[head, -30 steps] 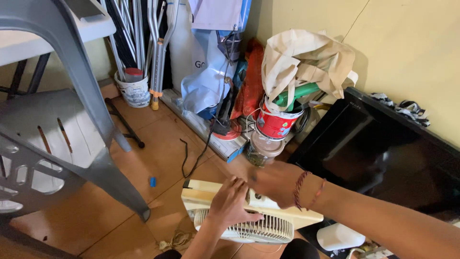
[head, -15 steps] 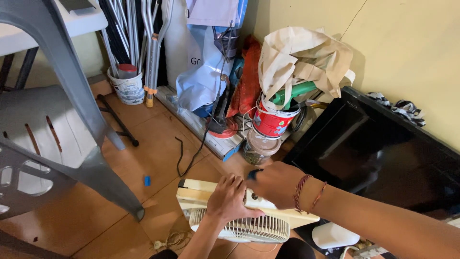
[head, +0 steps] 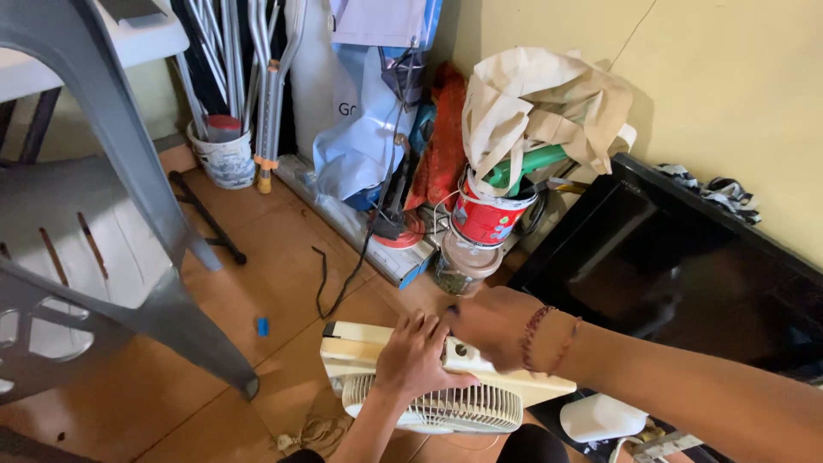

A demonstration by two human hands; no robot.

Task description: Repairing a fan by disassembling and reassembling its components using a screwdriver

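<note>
Your left hand (head: 416, 356) presses flat on the cream fan (head: 429, 377), steadying it on the floor (head: 257, 283); your right hand (head: 493, 330) curls over its top, grip unclear.

soft warm daylight, slight motion blur

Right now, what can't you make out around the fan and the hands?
- Fan top, head view: covered by left hand and right hand.
- Right hand fingertips: motion-blurred, contact unclear.
- Fan base: cut by bottom edge.
- White object: partly behind the right forearm, kind unclear.
</note>
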